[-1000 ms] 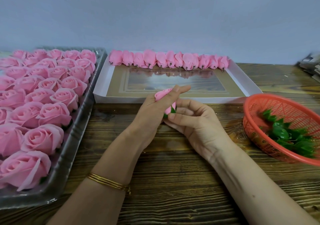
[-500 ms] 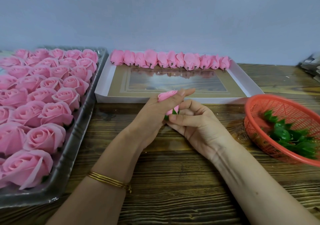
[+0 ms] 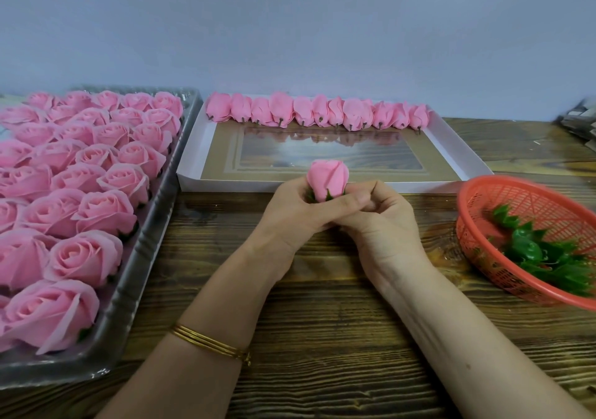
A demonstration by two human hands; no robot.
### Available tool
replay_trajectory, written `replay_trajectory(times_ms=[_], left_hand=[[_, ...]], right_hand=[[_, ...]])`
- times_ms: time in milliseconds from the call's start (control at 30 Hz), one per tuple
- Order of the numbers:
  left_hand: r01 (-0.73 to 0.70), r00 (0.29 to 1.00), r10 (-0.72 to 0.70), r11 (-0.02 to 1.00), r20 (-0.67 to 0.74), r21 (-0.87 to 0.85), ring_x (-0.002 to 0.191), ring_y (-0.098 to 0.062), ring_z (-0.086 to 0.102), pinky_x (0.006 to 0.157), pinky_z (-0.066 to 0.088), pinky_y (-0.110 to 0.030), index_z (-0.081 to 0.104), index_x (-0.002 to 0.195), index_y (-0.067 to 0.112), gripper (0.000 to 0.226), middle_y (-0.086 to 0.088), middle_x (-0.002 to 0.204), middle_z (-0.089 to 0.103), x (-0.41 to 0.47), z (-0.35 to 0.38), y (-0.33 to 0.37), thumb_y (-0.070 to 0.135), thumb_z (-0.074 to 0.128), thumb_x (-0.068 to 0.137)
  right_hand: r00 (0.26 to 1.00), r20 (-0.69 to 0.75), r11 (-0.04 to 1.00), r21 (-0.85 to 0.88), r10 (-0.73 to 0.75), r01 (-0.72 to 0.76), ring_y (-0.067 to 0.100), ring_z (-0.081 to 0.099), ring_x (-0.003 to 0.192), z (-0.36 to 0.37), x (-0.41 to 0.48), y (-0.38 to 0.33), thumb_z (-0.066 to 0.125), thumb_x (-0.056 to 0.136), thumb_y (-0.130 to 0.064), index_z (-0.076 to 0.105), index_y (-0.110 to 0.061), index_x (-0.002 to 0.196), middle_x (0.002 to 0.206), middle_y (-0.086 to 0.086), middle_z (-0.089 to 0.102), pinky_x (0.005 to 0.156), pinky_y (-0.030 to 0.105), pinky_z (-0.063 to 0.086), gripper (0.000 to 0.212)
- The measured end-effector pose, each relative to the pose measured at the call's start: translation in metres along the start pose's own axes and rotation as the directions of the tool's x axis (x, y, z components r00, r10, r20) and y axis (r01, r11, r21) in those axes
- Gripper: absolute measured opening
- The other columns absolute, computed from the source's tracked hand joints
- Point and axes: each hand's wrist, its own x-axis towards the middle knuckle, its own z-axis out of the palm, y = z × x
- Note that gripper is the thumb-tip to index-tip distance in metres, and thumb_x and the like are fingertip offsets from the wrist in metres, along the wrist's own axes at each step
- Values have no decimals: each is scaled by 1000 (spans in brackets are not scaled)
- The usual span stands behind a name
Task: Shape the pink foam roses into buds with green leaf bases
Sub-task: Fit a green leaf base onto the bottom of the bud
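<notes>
**Both hands clasp a pink bud by its base**

The left hand (image 3: pixel 290 217) and right hand (image 3: pixel 382 225) meet in the middle of the table (image 3: pixel 322 370), pressed against each other, with the fingers of both curled in round the bottom of one bud (image 3: pixel 328 180). The left thumb lies across the front, just under the petals. The bud stands upright above the knuckles, its petals wrapped tight to a rounded tip. Points of its green leaf base (image 3: pixel 329 196) poke out between the fingers. How far the base is seated cannot be told, as the hands cover it. A gold bracelet (image 3: pixel 209 343) sits on the left wrist.

Just behind the hands lies a shallow white box (image 3: pixel 242 187) with a glossy floor. A row of buds (image 3: pixel 316 114) lies side by side along its far wall, stubs pointing toward the person.

To the left, a clear plastic tray (image 3: pixel 138 273) is packed with open roses (image 3: pixel 80 193) in close rows. To the right, a red mesh basket (image 3: pixel 532 207) holds a heap of green leaves (image 3: pixel 548 257). At the far right edge are some grey things too blurred to name. A plain pale wall (image 3: pixel 290 31) rises behind the table.
</notes>
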Motion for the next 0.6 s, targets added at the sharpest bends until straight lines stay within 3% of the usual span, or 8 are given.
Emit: replay_trajectory(times_ms=[200, 267, 367, 500, 600], left_hand=[[12, 1000, -13, 999, -16, -34, 101, -29, 69, 101, 50, -47, 72, 103, 2, 46, -19, 100, 73, 1, 5, -3, 20, 87, 64], [9, 1000, -10, 998, -19, -65, 94, -24, 71, 96, 53, -42, 74, 100, 5, 40, -16, 96, 74, 2, 4, -4, 18, 85, 64], [-9, 1000, 6, 996, -26, -92, 79, -16, 70, 78, 57, -28, 76, 90, 10, 14, -12, 85, 74, 2, 4, -5, 3, 76, 78], [-17, 998, 11, 995, -60, -99, 73, -12, 70, 68, 55, -21, 74, 93, 14, 17, -9, 81, 74, 3, 4, -4, 0, 71, 82], [-25, 998, 20, 996, -54, -87, 73, -11, 69, 68, 56, -21, 75, 94, 15, 17, -6, 80, 73, 2, 3, -3, 1, 70, 84]], right_hand=[[992, 57, 988, -105, -111, 117, 11, 70, 73, 2, -1, 3, 73, 61, 22, 66, -3, 85, 73, 2, 74, 70, 23, 57, 36], [990, 83, 986, -111, -117, 126, 12, 70, 75, 2, -1, 4, 72, 60, 23, 66, -2, 87, 75, 2, 74, 72, 24, 57, 37], [986, 134, 990, -85, -101, 113, 15, 71, 82, 0, 0, 5, 68, 61, 28, 67, 0, 92, 81, 5, 75, 77, 27, 58, 42], [978, 203, 997, -51, -42, 54, 25, 69, 95, 0, 1, 5, 64, 67, 27, 65, 6, 107, 95, 16, 74, 88, 33, 56, 45], [971, 237, 999, -38, -15, 25, 25, 68, 96, -1, 2, 4, 68, 64, 17, 66, 4, 104, 96, 16, 73, 86, 30, 56, 42]])
